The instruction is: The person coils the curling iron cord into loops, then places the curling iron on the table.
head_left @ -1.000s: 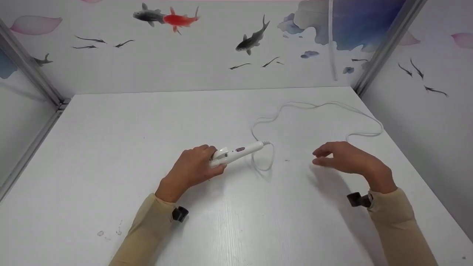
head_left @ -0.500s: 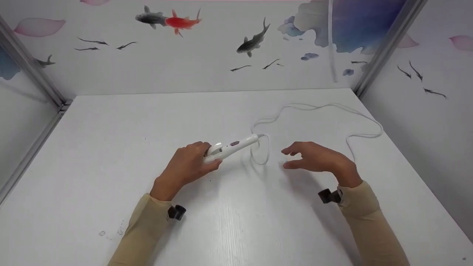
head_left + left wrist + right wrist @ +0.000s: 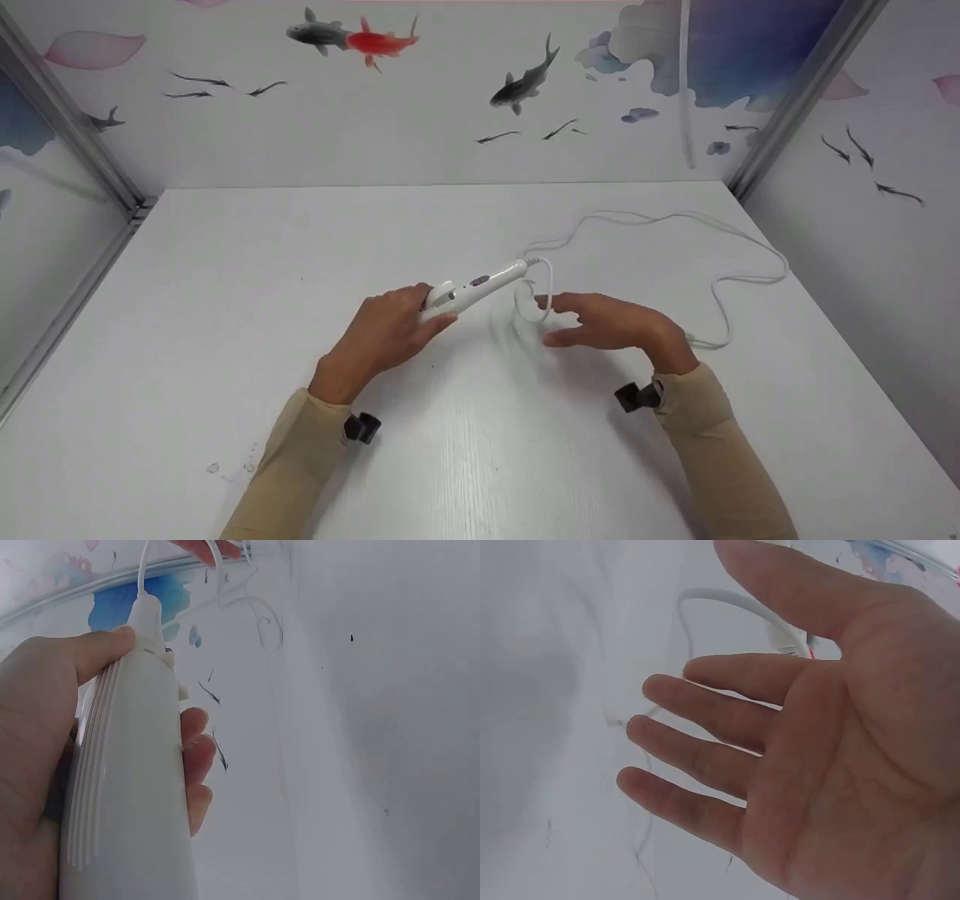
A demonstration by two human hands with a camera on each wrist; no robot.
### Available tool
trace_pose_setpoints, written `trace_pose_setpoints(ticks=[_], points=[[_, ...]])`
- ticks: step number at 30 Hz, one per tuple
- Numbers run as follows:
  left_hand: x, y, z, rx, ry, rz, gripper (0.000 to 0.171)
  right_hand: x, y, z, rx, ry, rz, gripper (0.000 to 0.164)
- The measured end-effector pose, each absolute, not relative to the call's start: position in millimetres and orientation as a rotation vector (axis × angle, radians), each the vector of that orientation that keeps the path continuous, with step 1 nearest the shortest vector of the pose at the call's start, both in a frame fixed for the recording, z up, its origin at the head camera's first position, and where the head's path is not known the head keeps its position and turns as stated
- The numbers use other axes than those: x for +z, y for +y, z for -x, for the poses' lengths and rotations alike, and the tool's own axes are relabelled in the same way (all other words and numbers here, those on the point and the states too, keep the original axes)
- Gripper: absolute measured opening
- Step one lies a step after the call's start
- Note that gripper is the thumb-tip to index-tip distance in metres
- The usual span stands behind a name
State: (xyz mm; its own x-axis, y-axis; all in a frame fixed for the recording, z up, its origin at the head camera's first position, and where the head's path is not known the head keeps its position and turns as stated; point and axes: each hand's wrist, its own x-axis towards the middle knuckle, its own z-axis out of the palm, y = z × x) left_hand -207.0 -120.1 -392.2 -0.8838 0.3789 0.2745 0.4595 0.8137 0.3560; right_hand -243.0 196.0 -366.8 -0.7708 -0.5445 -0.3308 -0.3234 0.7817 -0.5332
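In the head view my left hand (image 3: 382, 326) grips a white hair iron (image 3: 491, 283) by its wide end, thumb along the near side. The handle, with an oval purplish switch (image 3: 480, 280), slants up and to the right, raised over the table. In the left wrist view the fingers wrap a broad white body (image 3: 142, 780) with ridges down one side. From the handle's end the white cord (image 3: 551, 285) loops down. My right hand (image 3: 611, 321) hovers beside that loop, thumb and fingers spread apart, its fingertips overlapping the cord. Its palm (image 3: 855, 765) shows bare in the right wrist view.
The rest of the cord (image 3: 697, 215) winds across the right half of the white table (image 3: 300, 240) and back under the right wrist. Printed panels (image 3: 420, 135) with fish stand behind the table and at both sides. Metal posts (image 3: 802, 105) mark the back corners.
My right hand has moved left, from the table's right side to the cord loop. My left hand has lifted the handle end of the hair iron a little higher.
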Motion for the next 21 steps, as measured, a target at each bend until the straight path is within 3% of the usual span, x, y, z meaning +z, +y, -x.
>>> trace_pose_setpoints(ticks=[8,15,21], points=[[-394.0,-117.1,206.9,-0.587,-2.858,0.619,0.045,-373.9,196.3,246.8,-0.824,2.424,0.853,0.044],[-396.1,-116.5,206.7,-0.578,-2.881,0.598,0.043,-380.5,194.1,250.4,-1.061,2.292,0.985,0.027],[-392.4,-115.2,205.3,-0.603,-2.889,0.547,0.043,-380.0,184.3,248.1,-1.238,2.182,1.02,0.026]])
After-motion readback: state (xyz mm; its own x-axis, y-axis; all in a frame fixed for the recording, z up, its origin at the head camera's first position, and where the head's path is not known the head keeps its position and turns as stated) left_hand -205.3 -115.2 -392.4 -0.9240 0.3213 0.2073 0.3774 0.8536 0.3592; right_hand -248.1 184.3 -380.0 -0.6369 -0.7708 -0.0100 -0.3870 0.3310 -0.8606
